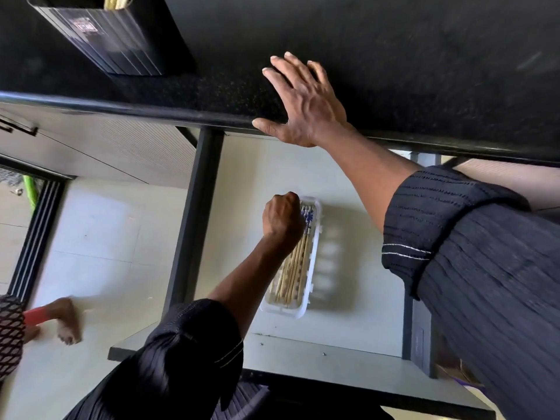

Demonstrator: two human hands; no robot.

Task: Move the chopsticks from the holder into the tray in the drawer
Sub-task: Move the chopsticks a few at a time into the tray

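Observation:
A black chopstick holder stands on the dark countertop at the top left, with a few pale chopstick ends sticking out of it. Below the counter the drawer is pulled out. In it lies a white slotted tray holding several bamboo chopsticks with blue-patterned tops. My left hand is closed in a fist over the far ends of those chopsticks, hiding part of them. My right hand rests flat on the counter edge, fingers spread, holding nothing.
A black drawer side runs down to the left of the tray. Another person's foot in a red sandal stands on the pale tiled floor at the lower left. A closed cabinet front sits to the left under the counter.

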